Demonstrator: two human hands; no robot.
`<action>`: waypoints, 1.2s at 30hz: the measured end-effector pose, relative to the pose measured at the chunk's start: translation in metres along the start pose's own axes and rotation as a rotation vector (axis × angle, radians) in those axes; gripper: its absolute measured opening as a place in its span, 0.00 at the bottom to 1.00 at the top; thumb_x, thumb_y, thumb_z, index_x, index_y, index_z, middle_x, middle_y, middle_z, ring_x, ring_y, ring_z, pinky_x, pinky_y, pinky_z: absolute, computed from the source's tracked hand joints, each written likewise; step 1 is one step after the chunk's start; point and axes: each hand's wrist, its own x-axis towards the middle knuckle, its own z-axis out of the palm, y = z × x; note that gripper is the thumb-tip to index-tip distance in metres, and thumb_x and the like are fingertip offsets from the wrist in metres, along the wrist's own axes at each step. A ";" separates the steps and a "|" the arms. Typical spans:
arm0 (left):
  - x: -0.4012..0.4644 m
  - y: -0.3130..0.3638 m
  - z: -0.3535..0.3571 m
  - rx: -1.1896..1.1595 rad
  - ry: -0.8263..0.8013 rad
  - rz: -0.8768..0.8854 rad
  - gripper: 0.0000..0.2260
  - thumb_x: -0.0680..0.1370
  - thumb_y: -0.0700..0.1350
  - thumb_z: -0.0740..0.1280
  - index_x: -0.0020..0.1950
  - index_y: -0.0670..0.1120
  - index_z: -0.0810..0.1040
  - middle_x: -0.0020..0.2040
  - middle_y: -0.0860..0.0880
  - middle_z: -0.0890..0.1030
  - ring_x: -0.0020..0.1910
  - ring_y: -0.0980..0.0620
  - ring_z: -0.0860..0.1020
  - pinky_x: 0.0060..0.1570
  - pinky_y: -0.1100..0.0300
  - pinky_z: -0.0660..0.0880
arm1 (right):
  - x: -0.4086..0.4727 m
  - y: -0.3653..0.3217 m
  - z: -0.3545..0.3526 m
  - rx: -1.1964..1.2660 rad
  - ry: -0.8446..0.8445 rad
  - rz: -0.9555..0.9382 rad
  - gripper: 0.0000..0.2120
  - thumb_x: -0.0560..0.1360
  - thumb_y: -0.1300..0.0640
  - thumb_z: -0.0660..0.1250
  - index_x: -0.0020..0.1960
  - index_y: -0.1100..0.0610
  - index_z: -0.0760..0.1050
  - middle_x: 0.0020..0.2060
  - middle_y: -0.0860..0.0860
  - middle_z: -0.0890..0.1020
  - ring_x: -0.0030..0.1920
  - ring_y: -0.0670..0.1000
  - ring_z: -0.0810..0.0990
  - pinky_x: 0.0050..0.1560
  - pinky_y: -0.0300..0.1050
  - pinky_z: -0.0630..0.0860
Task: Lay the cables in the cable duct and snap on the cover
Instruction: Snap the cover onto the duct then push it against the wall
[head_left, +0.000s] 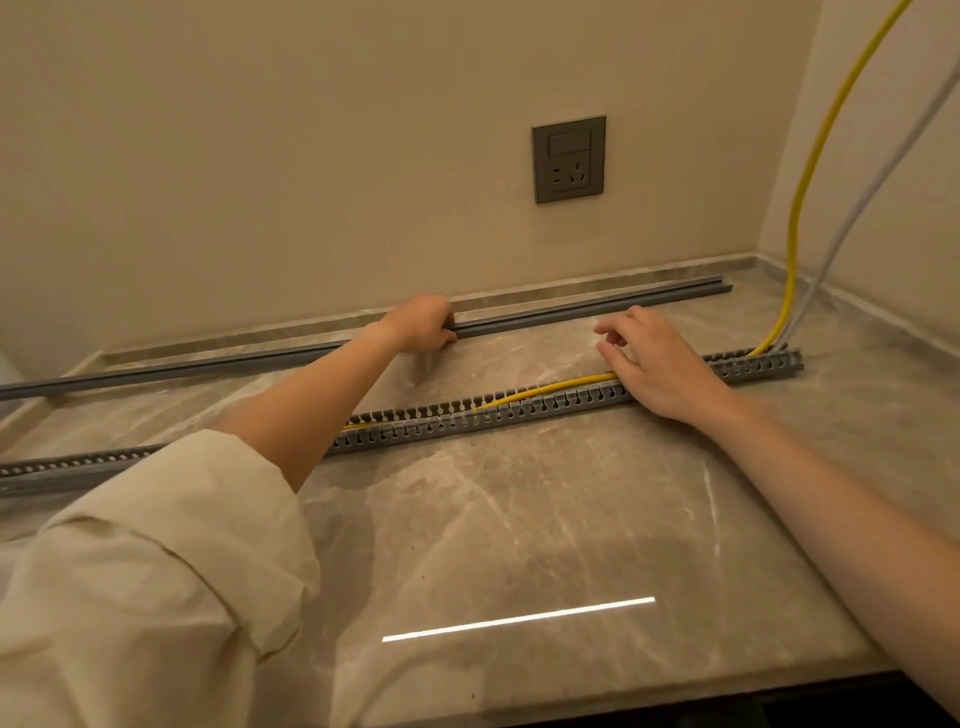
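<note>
Grey slotted plastic forms the cable duct, which lies open-topped along the marble countertop, running from the left edge toward the back right corner. A yellow cable comes down from the upper right along the side wall, enters the duct at its right end and runs leftward inside it, rising a little above the slotted wall beside the right hand. A grey cable drops beside the yellow one and meets the duct at the same end. The right hand rests palm down on the duct, fingers loosely spread and half curled, the fingertips touching the yellow cable without closing around it. The duct cover, a long grey strip, lies along the back edge of the countertop, just in front of the low stone upstand, apart from the duct. The left hand, its cream sleeve rolled up the forearm, reaches over the duct and has its fingers curled closed over the cover near its middle. A grey wall socket with a switch sits on the back wall above the cover.
</note>
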 end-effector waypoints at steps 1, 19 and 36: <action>0.000 -0.001 -0.001 0.003 -0.006 0.007 0.10 0.77 0.44 0.65 0.55 0.39 0.77 0.52 0.40 0.80 0.49 0.42 0.76 0.48 0.53 0.73 | -0.001 0.000 0.000 -0.009 -0.005 -0.002 0.15 0.79 0.55 0.58 0.62 0.59 0.72 0.52 0.55 0.75 0.55 0.53 0.72 0.58 0.51 0.70; -0.050 -0.032 -0.015 -0.074 0.172 -0.086 0.12 0.80 0.50 0.58 0.46 0.42 0.74 0.38 0.46 0.75 0.33 0.51 0.72 0.31 0.59 0.64 | -0.009 0.006 -0.041 0.061 0.351 0.051 0.14 0.75 0.63 0.61 0.60 0.62 0.73 0.54 0.59 0.74 0.57 0.56 0.72 0.60 0.45 0.66; -0.119 -0.019 -0.016 -0.021 0.267 0.063 0.14 0.79 0.53 0.59 0.40 0.44 0.72 0.35 0.47 0.76 0.33 0.47 0.72 0.30 0.55 0.66 | -0.001 0.066 -0.080 -0.280 -0.073 -0.030 0.16 0.79 0.52 0.58 0.61 0.59 0.74 0.50 0.64 0.76 0.54 0.64 0.72 0.56 0.53 0.66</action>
